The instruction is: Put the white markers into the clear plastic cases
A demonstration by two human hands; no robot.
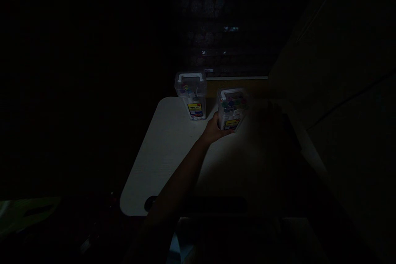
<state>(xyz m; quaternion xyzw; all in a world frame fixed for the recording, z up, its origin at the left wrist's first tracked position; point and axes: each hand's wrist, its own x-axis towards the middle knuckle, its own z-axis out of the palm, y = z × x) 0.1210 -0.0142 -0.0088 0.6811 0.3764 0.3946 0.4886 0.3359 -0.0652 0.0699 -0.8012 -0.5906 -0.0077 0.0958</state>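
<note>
My left hand (214, 129) is wrapped round the lower left side of a clear plastic marker box (232, 109), its thumb across the front near the label. This box has a white handle on its lid and colourful caps inside, and it stands slightly tilted over the table. To its left, a second marker box (191, 97) rests upright on the table, with a yellow and blue label and white marker barrels. My right hand (272, 113) is in deep shadow to the right of the held box, apart from it as far as I can see; its fingers are hardly visible.
The white table (161, 144) has rounded corners and a dark slot (151, 203) along its near edge. Behind it hangs a dark patterned curtain (208, 20). A dark cable (349, 101) runs along the right wall. The whole scene is very dim.
</note>
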